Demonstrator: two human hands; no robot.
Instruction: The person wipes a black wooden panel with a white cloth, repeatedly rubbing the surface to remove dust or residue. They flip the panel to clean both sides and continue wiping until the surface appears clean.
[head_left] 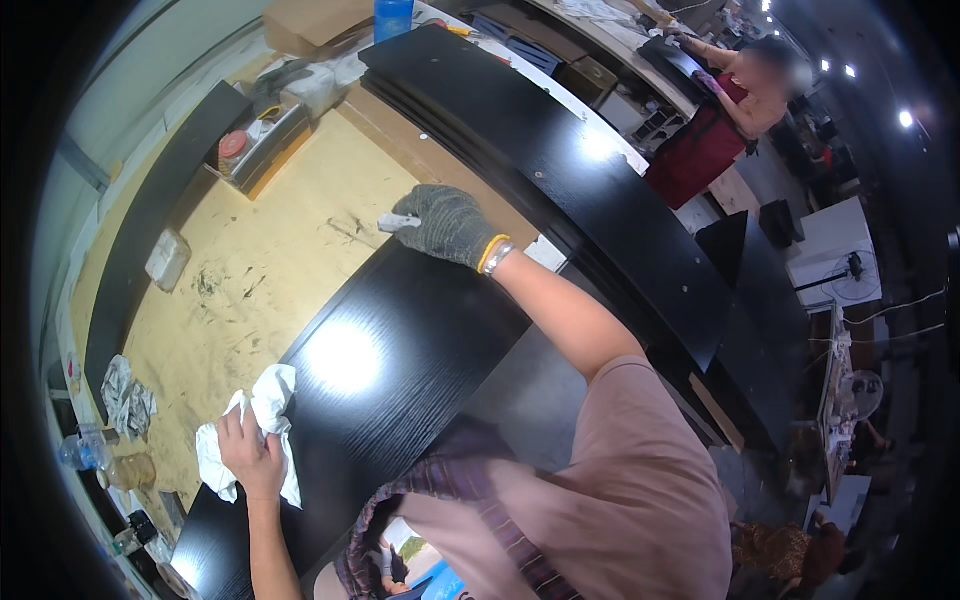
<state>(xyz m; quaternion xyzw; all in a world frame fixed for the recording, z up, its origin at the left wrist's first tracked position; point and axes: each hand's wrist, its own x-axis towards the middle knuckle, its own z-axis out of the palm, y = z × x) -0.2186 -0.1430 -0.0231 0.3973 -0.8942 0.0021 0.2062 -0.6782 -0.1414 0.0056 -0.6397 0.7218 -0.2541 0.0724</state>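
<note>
A black wood-grain panel (400, 345) lies in front of me, with a bright light glaring off its surface. My left hand (250, 452), bare, is closed on a crumpled white cloth (272, 400) at the panel's left part. At the panel's far right end is my right hand (445, 228), in a dark grey knitted glove with a yellow cuff. Its fingers are closed around a small pale grey flat piece (398, 222), whose kind I cannot make out. A metal band circles the wrist.
Behind the panel is a stained yellowish worktop (270, 270) with a pale block (168, 260), a crumpled rag (127, 395) and an open box (262, 155). Bottles (130, 470) stand at the left. Stacked black panels (540, 170) lie at the right. Another person (735, 110) works beyond them.
</note>
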